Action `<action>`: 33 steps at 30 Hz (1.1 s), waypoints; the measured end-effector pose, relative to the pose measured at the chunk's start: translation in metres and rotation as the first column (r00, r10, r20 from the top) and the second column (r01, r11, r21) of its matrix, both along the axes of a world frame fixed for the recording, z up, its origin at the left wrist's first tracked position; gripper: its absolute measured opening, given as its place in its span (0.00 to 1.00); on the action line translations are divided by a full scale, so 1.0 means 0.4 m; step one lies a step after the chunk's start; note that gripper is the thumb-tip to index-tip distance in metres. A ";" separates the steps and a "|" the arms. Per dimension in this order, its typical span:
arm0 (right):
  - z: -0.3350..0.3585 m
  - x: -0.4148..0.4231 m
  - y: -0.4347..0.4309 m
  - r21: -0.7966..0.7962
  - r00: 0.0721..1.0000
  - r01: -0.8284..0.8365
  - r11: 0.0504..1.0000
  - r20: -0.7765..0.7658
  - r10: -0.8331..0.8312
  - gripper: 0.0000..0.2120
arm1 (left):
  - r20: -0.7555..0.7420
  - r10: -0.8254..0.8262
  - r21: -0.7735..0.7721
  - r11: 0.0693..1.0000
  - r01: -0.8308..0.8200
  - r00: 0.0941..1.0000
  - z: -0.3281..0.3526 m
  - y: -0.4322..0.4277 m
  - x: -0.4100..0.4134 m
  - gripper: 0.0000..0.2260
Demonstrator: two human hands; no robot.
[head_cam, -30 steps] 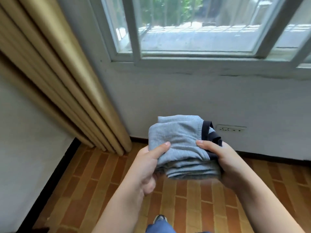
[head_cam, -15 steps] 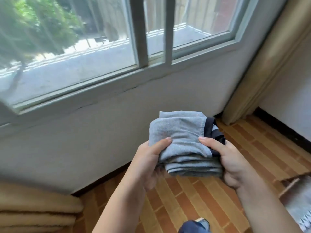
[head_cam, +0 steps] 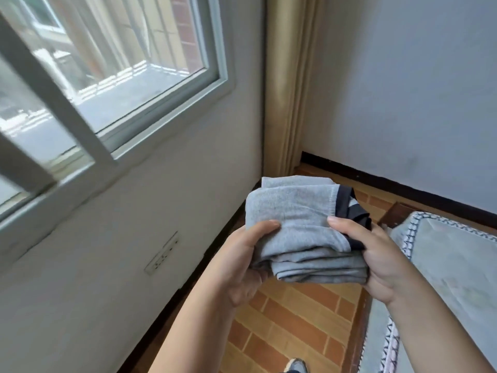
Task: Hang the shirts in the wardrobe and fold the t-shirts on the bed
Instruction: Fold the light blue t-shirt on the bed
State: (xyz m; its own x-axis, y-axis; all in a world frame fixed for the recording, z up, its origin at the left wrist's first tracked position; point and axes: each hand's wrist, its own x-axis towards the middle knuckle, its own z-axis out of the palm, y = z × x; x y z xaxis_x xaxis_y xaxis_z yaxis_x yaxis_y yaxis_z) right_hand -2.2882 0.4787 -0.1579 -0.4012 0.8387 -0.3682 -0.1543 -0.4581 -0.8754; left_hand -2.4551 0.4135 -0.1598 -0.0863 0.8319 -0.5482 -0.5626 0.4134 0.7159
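Gripping from both sides noted: folded grey t-shirt (head_cam: 293, 219) is held aloft, left edge clamped by the curled left hand (head_cam: 242, 262), dark-trimmed right edge pinched by the right hand (head_cam: 376, 259), likely so the folds are not lost. The bed (head_cam: 443, 265) is seen beside the right hand.

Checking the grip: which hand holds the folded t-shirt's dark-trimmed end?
The right hand; its thumb lies by the dark trim of the t-shirt. The left hand grips plain grey cloth.
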 end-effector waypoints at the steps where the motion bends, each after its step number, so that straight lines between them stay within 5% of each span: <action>1: 0.001 0.018 0.035 -0.002 1.000 0.025 1.000 0.001 -0.025 0.14 | 0.000 -0.030 0.001 1.000 0.030 1.000 0.000 0.045 0.015 0.23; 6: 0.003 0.099 0.202 0.003 0.996 0.094 0.996 -0.014 -0.093 0.19 | -0.079 -0.149 0.070 0.986 0.154 0.986 0.006 0.258 0.078 0.21; 17: -0.018 0.036 0.550 -0.038 0.975 0.216 0.976 -0.040 -0.217 0.06 | -0.102 -0.212 0.125 0.966 0.224 0.972 -0.013 0.643 0.007 0.20; 33: -0.042 -0.115 1.215 -0.069 0.867 0.488 0.870 -0.075 -0.492 0.16 | -0.090 -0.488 0.052 0.868 0.493 0.868 -0.002 1.440 -0.138 0.16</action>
State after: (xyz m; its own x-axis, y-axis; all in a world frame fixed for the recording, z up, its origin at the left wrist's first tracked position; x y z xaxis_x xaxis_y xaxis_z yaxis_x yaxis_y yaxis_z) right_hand -2.3342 0.9647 -0.1747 0.0243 0.9186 -0.3944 -0.4443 -0.3434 -0.8274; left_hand -2.5103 0.9895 -0.1607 0.3061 0.8135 -0.4945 -0.2467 0.5695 0.7841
